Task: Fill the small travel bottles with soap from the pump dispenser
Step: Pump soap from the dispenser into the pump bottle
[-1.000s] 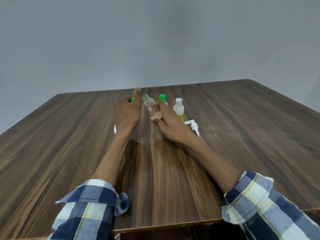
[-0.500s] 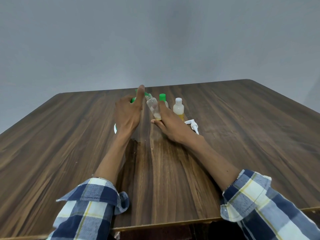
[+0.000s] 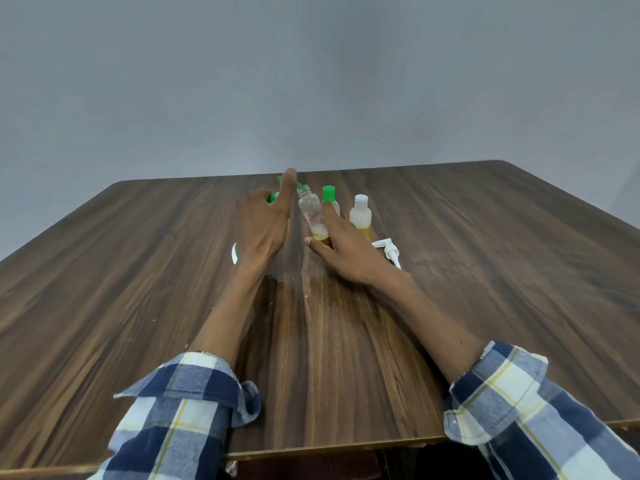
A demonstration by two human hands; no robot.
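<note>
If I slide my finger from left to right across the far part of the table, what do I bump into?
left hand on the green pump dispenser → clear bottle held by the right hand → green-capped bottle → white-capped bottle → loose white pump

Table (image 3: 138,306) dark wood-grain, slight sheen; travel bottle (image 3: 311,211) clear glossy plastic; sleeves (image 3: 180,410) checked cloth.

Clear uncapped travel bottle (image 3: 312,216), slightly tilted, soap pooled at bottom.
</note>
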